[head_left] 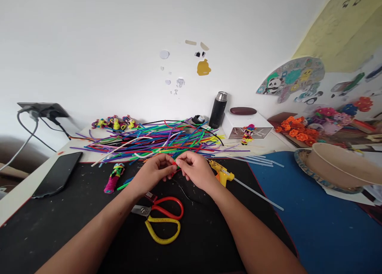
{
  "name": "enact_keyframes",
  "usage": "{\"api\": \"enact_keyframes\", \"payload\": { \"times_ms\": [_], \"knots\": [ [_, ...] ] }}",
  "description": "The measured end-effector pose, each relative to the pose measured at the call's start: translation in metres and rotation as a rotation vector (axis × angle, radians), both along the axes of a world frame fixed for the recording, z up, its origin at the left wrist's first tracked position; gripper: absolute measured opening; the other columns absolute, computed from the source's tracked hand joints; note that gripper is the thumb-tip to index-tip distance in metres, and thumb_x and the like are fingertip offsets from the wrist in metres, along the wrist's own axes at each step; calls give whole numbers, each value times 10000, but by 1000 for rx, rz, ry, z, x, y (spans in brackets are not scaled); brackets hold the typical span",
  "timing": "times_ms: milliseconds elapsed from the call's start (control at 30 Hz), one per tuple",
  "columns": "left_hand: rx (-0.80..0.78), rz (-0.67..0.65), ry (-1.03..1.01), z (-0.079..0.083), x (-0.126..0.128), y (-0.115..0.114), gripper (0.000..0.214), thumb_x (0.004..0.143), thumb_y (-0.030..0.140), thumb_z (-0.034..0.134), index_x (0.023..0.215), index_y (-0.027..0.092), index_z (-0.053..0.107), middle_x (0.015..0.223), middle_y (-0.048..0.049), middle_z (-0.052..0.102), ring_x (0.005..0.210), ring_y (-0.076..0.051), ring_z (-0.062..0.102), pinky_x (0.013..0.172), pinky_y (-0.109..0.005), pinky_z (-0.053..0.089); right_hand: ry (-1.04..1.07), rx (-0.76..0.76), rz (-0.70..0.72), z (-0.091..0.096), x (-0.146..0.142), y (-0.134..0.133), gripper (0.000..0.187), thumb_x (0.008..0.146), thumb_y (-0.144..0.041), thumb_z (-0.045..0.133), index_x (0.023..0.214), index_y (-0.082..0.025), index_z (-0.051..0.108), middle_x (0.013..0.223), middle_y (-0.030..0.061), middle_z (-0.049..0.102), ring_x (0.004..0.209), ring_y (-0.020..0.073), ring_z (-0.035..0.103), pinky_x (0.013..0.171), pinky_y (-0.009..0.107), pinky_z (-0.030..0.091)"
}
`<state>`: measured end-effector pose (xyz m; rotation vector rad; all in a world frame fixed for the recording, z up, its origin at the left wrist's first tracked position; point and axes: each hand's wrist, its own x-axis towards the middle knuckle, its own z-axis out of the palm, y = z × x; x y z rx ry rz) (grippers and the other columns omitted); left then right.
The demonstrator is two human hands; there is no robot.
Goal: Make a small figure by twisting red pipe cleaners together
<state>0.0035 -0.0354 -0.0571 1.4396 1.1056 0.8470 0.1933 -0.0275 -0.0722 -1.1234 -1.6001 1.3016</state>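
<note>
My left hand [155, 171] and my right hand [195, 170] meet over the black mat [74, 226], fingers pinched together on a small red pipe cleaner piece [174, 163] held between them. Just behind the hands lies a big pile of coloured pipe cleaners [161, 142]. Scissors with one red and one yellow handle [162, 218] lie on the mat below my left wrist. A yellow glue gun [222, 173] rests right of my right hand, with a clear glue stick [258, 193] sticking out behind it.
A black phone [57, 173] lies at the left edge. A pink wrapped figure [113, 178] sits on the mat. A black flask [218, 110], white box [247, 125], orange flowers [295, 131] and a straw hat [334, 166] stand to the right, above a blue mat [313, 222].
</note>
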Motion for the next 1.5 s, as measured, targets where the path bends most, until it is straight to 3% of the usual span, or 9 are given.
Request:
{"api": "enact_keyframes", "payload": {
  "times_ms": [167, 333, 467, 633, 833, 1133, 1500],
  "knots": [
    [41, 25, -82, 1, 0, 0, 449, 773, 494, 850, 1039, 193, 649, 836, -17, 688, 697, -171, 625, 581, -267, 506, -22, 5, 8, 2, -1, -2, 117, 959, -307, 612, 905, -210, 650, 602, -60, 588, 451, 97, 510, 467, 220, 387],
    [19, 5, -142, 1, -1, -1, 404, 769, 440, 874, 1017, 186, 683, 827, -16, 703, 678, -156, 627, 590, -270, 529, -6, -10, 30, 4, -3, -4, 135, 958, -314, 601, 884, -206, 630, 598, -61, 578, 443, 91, 498, 460, 216, 379],
    [-3, 90, -235, -4, -4, 2, 384, 754, 406, 896, 1038, 189, 755, 817, -22, 738, 677, -163, 666, 634, -290, 560, 95, -61, 27, 5, -2, -2, 218, 967, -410, 603, 934, -199, 650, 589, -62, 574, 424, 89, 482, 439, 215, 356],
    [-62, 254, -362, -5, -4, 4, 372, 660, 409, 961, 899, 176, 795, 787, -37, 770, 661, -165, 704, 672, -293, 586, 134, -98, -15, 4, -2, 1, 307, 950, -490, 628, 1010, -192, 672, 604, -55, 588, 419, 92, 490, 417, 215, 341],
    [-46, 303, -351, -1, 1, 3, 409, 625, 450, 977, 834, 168, 766, 748, -47, 781, 661, -187, 730, 688, -310, 602, 144, -94, 1, 0, -2, 1, 333, 948, -517, 644, 1022, -193, 673, 620, -53, 595, 424, 89, 495, 419, 214, 337],
    [24, 266, -210, -1, 1, 2, 415, 660, 517, 946, 801, 176, 754, 715, -37, 760, 638, -185, 706, 662, -317, 596, 138, -75, 13, -3, -5, 0, 220, 946, -419, 646, 959, -199, 647, 612, -59, 593, 418, 86, 485, 432, 218, 352],
    [-69, 141, -217, -6, -4, 4, 453, 680, 501, 935, 944, 169, 776, 796, -47, 795, 713, -202, 736, 705, -319, 608, -8, 5, -27, -3, -3, -1, 148, 966, -336, 600, 925, -206, 656, 613, -63, 589, 456, 94, 509, 477, 217, 392]
  ]
}}
